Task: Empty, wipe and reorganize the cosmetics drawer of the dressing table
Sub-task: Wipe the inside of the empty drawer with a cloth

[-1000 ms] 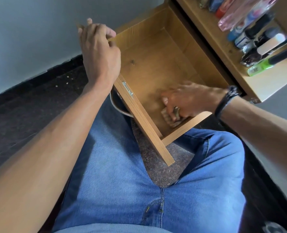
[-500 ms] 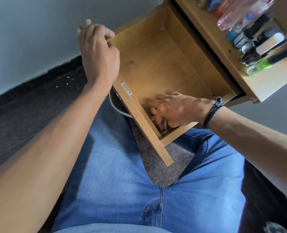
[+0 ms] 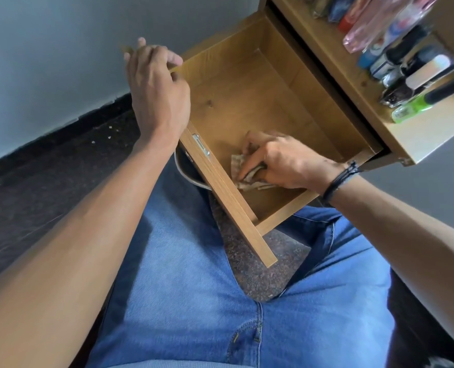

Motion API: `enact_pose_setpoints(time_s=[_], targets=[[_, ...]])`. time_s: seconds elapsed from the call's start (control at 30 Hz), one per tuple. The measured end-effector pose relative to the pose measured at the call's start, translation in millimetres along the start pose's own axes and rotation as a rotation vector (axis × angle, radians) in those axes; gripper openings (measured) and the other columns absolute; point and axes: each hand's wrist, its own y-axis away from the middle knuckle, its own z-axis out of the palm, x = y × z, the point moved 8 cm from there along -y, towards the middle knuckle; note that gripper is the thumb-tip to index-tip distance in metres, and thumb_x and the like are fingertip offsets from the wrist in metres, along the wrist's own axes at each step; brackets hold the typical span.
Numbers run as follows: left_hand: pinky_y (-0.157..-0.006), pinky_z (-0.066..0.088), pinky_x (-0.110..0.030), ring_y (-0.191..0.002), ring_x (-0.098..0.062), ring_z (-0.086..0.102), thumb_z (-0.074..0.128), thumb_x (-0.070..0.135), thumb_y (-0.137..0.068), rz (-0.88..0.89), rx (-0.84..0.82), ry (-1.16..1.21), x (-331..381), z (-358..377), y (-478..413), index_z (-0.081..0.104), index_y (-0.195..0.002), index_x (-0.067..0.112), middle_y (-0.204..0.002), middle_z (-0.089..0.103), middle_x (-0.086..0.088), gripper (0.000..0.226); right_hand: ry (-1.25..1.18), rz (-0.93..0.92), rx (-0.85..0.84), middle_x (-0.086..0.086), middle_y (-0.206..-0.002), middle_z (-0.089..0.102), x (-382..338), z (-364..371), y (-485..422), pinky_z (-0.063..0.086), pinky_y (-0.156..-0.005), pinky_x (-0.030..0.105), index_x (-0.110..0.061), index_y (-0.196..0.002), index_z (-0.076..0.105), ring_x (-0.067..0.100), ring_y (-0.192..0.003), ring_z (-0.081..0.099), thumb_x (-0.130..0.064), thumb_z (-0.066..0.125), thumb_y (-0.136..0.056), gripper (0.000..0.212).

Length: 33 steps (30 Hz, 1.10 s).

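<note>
The wooden drawer is pulled out over my lap, and nothing lies in it but a cloth. My left hand grips the top edge of the drawer's front panel at its far corner. My right hand is inside the drawer near the front panel and grips a crumpled beige cloth, pressing it against the drawer floor. Several cosmetics bottles and tubes stand in a row on the dressing table top at the upper right.
A metal handle curves below the drawer front. My legs in blue jeans fill the lower view. A dark speckled floor and a grey wall lie to the left.
My right hand has slid the cloth along the drawer floor from the near right corner toward the front panel. My left hand has kept its grip on the drawer front.
</note>
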Motion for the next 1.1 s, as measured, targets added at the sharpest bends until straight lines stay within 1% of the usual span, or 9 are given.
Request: enact_pose_setpoints(time_s=[0.17, 0.3, 0.4, 0.5, 0.6, 0.7, 0.9, 1.0, 1.1], targets=[[-0.126, 0.003, -0.035, -0.15, -0.02, 0.027, 0.042, -0.006, -0.088, -0.004, -0.005, -0.001, -0.4, 0.5, -0.3, 0.066, -0.111, 0.014, -0.138, 0.057, 0.0, 0.039, 0.085, -0.043, -0.24, -0.019, -0.117, 0.048, -5.8, 25.0, 11.1, 0.045, -0.09, 0.028, -0.046, -0.089, 0.074, 0.009, -0.106, 0.041, -0.009, 0.068, -0.086, 0.038], [-0.126, 0.003, -0.036, -0.15, -0.021, 0.028, 0.041, -0.006, -0.088, -0.005, -0.005, 0.005, -1.0, 0.6, -0.4, 0.066, -0.11, 0.014, -0.138, 0.057, -0.001, 0.039, 0.169, 0.011, -0.352, -0.016, -0.125, 0.058, 19.5, 13.4, 16.7, 0.05, -0.082, 0.026, -0.045, -0.098, 0.074, 0.013, -0.107, 0.057, -0.007, 0.066, -0.087, 0.04], [-0.126, 0.003, -0.036, -0.15, -0.021, 0.028, 0.04, -0.007, -0.085, -0.004, -0.007, 0.013, 0.4, 0.2, -0.2, 0.067, -0.11, 0.013, -0.137, 0.058, -0.002, 0.041, 0.089, 0.052, -0.2, -0.013, -0.113, 0.055, 44.3, -16.1, 11.4, 0.049, -0.078, 0.031, -0.042, -0.089, 0.077, 0.016, -0.099, 0.06, 0.0, 0.072, -0.078, 0.043], [-0.126, 0.003, -0.037, -0.15, -0.021, 0.028, 0.04, -0.008, -0.084, -0.003, -0.009, 0.02, 1.4, 0.8, -0.1, 0.066, -0.11, 0.012, -0.137, 0.058, -0.002, 0.043, -0.015, 0.109, -0.011, -0.008, -0.114, 0.056, 49.8, -26.0, 8.8, 0.051, -0.083, 0.037, -0.038, -0.096, 0.08, 0.02, -0.101, 0.059, 0.002, 0.07, -0.076, 0.046], [-0.125, 0.004, -0.038, -0.15, -0.021, 0.028, 0.041, -0.007, -0.083, -0.005, -0.007, 0.025, -0.4, 0.5, 0.2, 0.067, -0.11, 0.012, -0.136, 0.058, -0.002, 0.042, -0.035, 0.097, 0.133, -0.001, -0.12, 0.057, 21.2, -17.7, -4.7, 0.053, -0.088, 0.043, -0.036, -0.107, 0.078, 0.024, -0.105, 0.059, -0.007, 0.072, -0.083, 0.038], [-0.125, 0.004, -0.038, -0.149, -0.021, 0.029, 0.041, -0.007, -0.084, -0.002, -0.009, 0.021, -0.4, 0.4, 0.3, 0.067, -0.11, 0.013, -0.136, 0.058, -0.002, 0.041, 0.003, 0.053, 0.183, -0.002, -0.126, 0.053, -9.2, -7.4, -18.9, 0.052, -0.091, 0.04, -0.04, -0.109, 0.076, 0.023, -0.104, 0.053, -0.013, 0.067, -0.089, 0.034], [-0.126, 0.004, -0.037, -0.149, -0.021, 0.029, 0.043, -0.007, -0.085, -0.003, -0.013, 0.021, 0.9, 0.9, 0.5, 0.067, -0.108, 0.013, -0.136, 0.058, -0.002, 0.039, 0.008, 0.067, 0.028, -0.008, -0.124, 0.05, -11.6, 4.6, -7.3, 0.051, -0.09, 0.04, -0.039, -0.101, 0.076, 0.016, -0.104, 0.043, -0.009, 0.067, -0.086, 0.036], [-0.125, 0.007, -0.039, -0.149, -0.022, 0.029, 0.042, -0.007, -0.085, -0.004, -0.013, 0.031, 0.5, 0.4, 0.8, 0.067, -0.107, 0.013, -0.136, 0.058, -0.002, 0.039, -0.021, 0.093, -0.098, -0.015, -0.113, 0.047, -11.7, 14.3, 11.2, 0.049, -0.09, 0.042, -0.037, -0.09, 0.076, 0.013, -0.101, 0.041, -0.01, 0.067, -0.086, 0.028], [-0.125, 0.009, -0.041, -0.148, -0.023, 0.03, 0.043, -0.008, -0.085, -0.001, -0.01, 0.041, 0.6, -0.9, 1.5, 0.068, -0.106, 0.012, -0.134, 0.058, -0.002, 0.039, 0.03, 0.077, -0.232, -0.021, -0.103, 0.037, -16.9, 22.1, 24.2, 0.042, -0.094, 0.037, -0.035, -0.09, 0.077, 0.011, -0.103, 0.037, -0.009, 0.063, -0.088, 0.03]])
